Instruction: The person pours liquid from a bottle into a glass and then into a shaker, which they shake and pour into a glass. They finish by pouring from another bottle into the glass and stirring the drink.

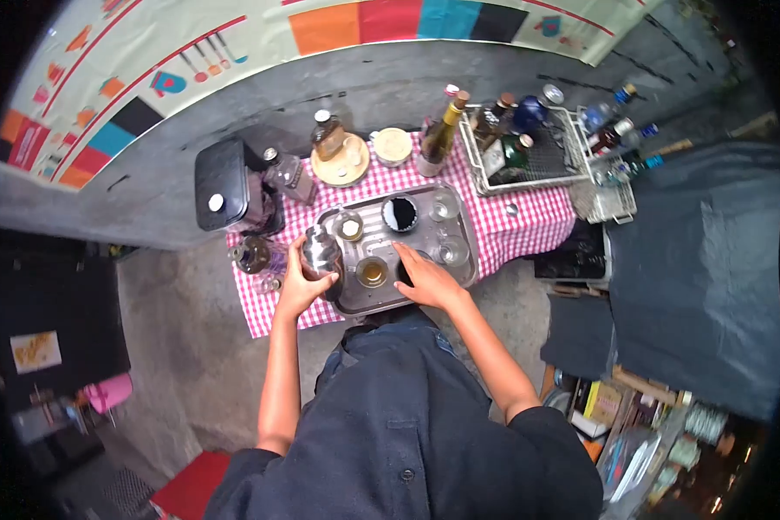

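My left hand (300,282) is wrapped round a shiny, dark, rounded vessel (322,254) at the left edge of a grey tray (364,305). Fingers and thumb of my right hand (426,279) lie either side of a dark glass (403,271), mostly hidden under the hand. Just left of it stands a glass of amber liquid (373,272). Behind it on the tray are a smaller glass with pale contents (349,227) and a round glass of black liquid (399,213). Two clear glasses, one at the back (445,206) and one nearer (452,251), stand on the right.
A red checkered cloth (529,221) covers the table. Bottles and a dark lidded container (225,178) stand at left. Behind the tray are a bottle on a wooden plate (341,172), a pale bowl (393,146) and a tall bottle (440,139). A wire basket (529,184) holds several bottles.
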Motion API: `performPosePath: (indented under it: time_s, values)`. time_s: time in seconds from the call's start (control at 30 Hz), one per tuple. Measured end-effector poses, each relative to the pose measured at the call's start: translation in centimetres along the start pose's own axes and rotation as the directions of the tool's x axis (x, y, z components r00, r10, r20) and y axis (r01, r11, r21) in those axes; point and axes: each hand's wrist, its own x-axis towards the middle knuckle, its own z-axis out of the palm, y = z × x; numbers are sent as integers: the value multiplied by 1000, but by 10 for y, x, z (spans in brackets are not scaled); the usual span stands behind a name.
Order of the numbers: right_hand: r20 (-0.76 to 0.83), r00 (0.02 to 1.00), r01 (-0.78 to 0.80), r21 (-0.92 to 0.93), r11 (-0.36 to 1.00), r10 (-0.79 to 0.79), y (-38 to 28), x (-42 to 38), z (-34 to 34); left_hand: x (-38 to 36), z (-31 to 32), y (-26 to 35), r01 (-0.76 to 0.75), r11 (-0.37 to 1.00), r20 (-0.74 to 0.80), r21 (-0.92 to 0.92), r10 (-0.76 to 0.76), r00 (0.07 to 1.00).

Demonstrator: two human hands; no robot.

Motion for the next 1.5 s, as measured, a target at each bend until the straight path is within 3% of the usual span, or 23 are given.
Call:
performPosePath:
  time_s: [0.13,0.17,0.27,0.33,0.4,0.47,0.77,0.83,0.93,1.0,1.03,1.07,1.13,1.2,1.27,1.33,1.4,1.5]
  values:
    - [-96,990,-93,70,993,99,-10,-16,-2,-18,8,21,60,984,58,-171,-51,997]
    - [-105,988,-105,68,992,112,-13,-19,0,-17,6,-3,-63,997,23,36,62,998]
    - [-63,984,-150,184,971,164,-30,-26,-2,-28,12,-2,-148,986,87,-81,155,984]
    - [-28,987,-149,159,976,156,-38,-28,0,-38,11,2,-193,978,104,80,184,977]
    - [-24,990,-132,163,978,138,-44,-31,3,-45,12,7,-221,975,142,36,214,966]
    - [-13,993,-117,160,980,120,-48,-33,4,-51,13,7,-144,990,162,-7,143,976]
    - [31,999,26,236,972,-34,-53,-33,-17,-69,28,23,-199,973,165,112,179,970]
    - [1,998,61,413,909,-67,-36,-41,-39,-67,56,39,-226,971,149,75,214,965]
    - [-165,986,46,427,903,28,23,-54,-61,-62,86,58,-214,976,141,43,207,968]
    - [-281,942,-62,390,919,182,76,-61,-80,-56,105,59,-190,979,110,71,181,977]
    - [-353,905,-142,277,950,238,103,-63,-90,-54,114,62,-195,978,106,80,186,977]
    - [-405,876,-140,306,942,262,133,-66,-96,-51,122,65,-200,976,101,91,190,976]
    - [-450,822,-289,195,937,348,199,-63,-101,-48,135,70,-205,971,91,121,195,977]
    - [-522,796,-276,136,951,306,241,-57,-107,-45,147,80,-205,967,69,149,196,978]
    - [-463,819,-279,197,940,340,271,-47,-110,-47,154,93,-191,957,68,216,181,981]
    - [-448,838,-310,77,948,310,292,-32,-110,-49,161,91,-192,953,28,234,191,981]
    - [-305,848,-413,133,901,434,297,-20,-115,-54,165,91,-171,966,-21,195,179,984]
    - [-422,853,-316,51,947,307,329,-6,-93,-59,169,97,-123,970,-90,208,144,985]
